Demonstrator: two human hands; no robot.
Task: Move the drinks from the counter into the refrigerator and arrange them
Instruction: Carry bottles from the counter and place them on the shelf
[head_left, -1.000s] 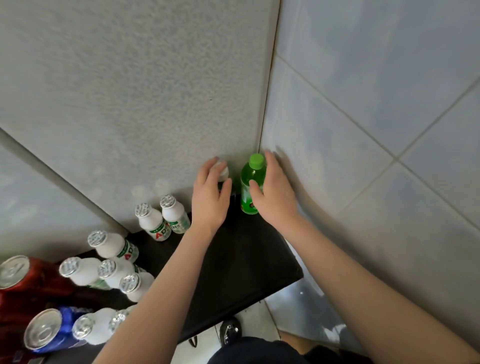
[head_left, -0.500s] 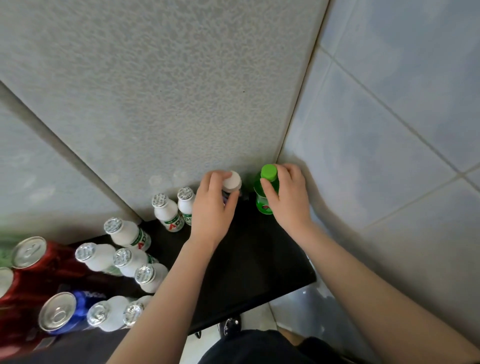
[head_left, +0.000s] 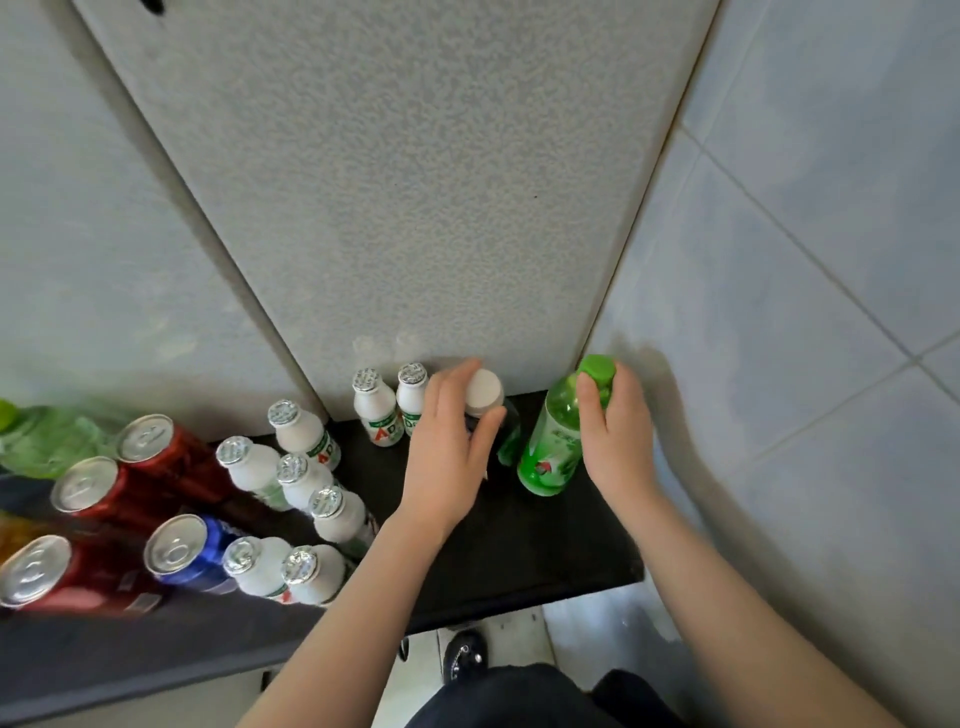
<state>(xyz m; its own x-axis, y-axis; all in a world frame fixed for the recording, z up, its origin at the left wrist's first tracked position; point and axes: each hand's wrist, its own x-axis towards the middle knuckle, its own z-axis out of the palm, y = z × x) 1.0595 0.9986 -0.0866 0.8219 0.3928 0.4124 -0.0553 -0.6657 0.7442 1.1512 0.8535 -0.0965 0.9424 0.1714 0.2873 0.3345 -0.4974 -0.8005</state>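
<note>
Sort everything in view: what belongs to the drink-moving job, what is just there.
Job: green plastic bottle in the right hand; white-capped dark bottle in the left hand; small white foil-lidded bottles; red metal cans; blue metal can; black counter.
Just there: pale tiled wall; grey speckled panel; black shoe.

You have one view, from the camera on your head. You stand at the black counter (head_left: 519, 545) and look steeply down and forward into the corner where the speckled panel (head_left: 415, 182) meets the tiled wall (head_left: 805, 260). The wide lens bends the edges. It sits close. Your forearms enter from the bottom edge, with your left hand (head_left: 452, 447) on the white-capped bottle (head_left: 484, 389) and your right hand (head_left: 618, 431) on the green bottle (head_left: 550, 452), just below centre. Drink cans (head_left: 176, 545) blur at the lower left, and a shoe (head_left: 465, 652) shows beneath the counter's front edge.
</note>
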